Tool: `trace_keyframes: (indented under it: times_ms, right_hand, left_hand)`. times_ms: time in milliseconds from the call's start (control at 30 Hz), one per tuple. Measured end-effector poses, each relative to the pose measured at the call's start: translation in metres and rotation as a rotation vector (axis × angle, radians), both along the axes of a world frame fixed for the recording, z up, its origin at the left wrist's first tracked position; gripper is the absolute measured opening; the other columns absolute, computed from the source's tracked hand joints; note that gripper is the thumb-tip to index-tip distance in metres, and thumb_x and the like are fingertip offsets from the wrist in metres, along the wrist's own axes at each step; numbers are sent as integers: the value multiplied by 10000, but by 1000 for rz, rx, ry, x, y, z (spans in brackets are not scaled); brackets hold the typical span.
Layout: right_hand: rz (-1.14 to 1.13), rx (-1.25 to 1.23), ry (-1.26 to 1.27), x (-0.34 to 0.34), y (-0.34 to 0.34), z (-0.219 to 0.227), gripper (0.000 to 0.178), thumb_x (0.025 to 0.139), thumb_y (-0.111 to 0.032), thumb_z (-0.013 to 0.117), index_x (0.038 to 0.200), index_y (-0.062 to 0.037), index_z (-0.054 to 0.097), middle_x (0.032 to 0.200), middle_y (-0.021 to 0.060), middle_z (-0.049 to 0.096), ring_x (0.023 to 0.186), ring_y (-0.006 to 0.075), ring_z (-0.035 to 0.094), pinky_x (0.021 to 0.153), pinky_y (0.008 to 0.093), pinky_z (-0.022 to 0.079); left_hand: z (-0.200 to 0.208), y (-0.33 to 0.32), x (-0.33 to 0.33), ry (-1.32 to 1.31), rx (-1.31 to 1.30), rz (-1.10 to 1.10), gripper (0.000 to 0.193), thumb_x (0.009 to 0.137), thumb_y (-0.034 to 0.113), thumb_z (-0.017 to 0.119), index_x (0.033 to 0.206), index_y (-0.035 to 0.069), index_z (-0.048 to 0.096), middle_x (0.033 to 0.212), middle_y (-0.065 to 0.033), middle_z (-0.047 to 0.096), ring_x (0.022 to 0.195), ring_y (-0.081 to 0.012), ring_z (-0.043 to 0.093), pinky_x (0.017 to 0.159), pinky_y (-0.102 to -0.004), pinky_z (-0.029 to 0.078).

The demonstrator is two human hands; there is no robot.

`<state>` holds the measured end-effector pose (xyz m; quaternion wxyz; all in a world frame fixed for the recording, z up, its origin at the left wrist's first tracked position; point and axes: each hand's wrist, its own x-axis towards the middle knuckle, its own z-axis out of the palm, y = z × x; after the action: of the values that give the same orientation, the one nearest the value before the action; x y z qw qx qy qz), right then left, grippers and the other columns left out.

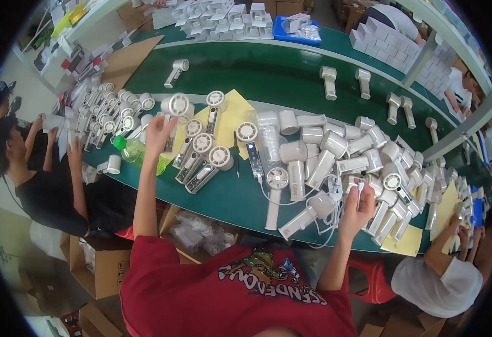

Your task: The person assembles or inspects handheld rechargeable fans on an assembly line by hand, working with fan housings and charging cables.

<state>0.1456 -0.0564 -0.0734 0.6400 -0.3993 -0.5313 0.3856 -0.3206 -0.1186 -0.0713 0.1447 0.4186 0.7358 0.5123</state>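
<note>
My left hand (159, 133) is closed around the handle of a white handheld fan (177, 105), its round head raised above the table at left. Beside it, on yellow paper (237, 106), lie several fans with opened handles, such as one fan (220, 157) with its inner parts exposed. Another opened fan (247, 132) shows a dark circuit board, with a white cable reaching its lower end. At right, my right hand (358, 209) pinches a slim white cable plug (360, 185) upright between thumb and fingers. White cables (330, 206) lie tangled just left of that hand.
A large heap of white fans (341, 146) fills the table's right side; more fans (111, 112) crowd the left. A green bottle (131, 149) stands near my left forearm. Spaced fans lie on the green belt (257, 67) beyond. Co-workers sit on both sides; cartons (103, 269) stand below.
</note>
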Motion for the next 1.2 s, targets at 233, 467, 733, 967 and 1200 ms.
trace_keyframes:
  times_ms: [233,467,733,967,1200]
  right_hand:
    - [41,-142,-53,3,3,-18,171,849,-28,526,1014,14,521,921,77,621,775,68,548,689,188,416]
    - [27,-183,-34,3,5,-18,175,842,-29,532,1012,13,522,944,87,622,793,65,545,724,201,412]
    - [126,-143,275,28,3,-2,172,911,-182,432,829,-35,463,568,-51,335,450,12,263,393,171,160]
    - [-20,-97,102,35,-34,-5,171,918,-183,435,813,-49,447,565,-26,386,425,37,314,374,179,209]
    - [-47,-147,-48,48,-38,4,187,905,-190,474,842,-21,521,603,-13,442,460,26,336,412,175,239]
  left_hand:
    - [-52,-7,-6,25,-202,149,320,906,268,440,1006,-16,549,866,-115,606,804,-129,540,724,-267,419]
    - [-64,-3,-28,250,-456,-54,301,852,172,415,1001,-66,523,905,-303,542,927,-394,531,786,-410,409]
    - [10,145,119,477,160,-256,349,780,74,550,1123,27,508,1107,-146,511,1048,-282,486,899,-338,372]
    - [-58,413,225,180,-328,-477,718,675,511,641,1095,-52,489,1011,-178,566,972,-256,540,804,-330,437]
    - [-52,432,243,-1009,-61,-432,470,709,297,575,1030,-31,473,891,-168,562,803,-276,600,770,-379,497]
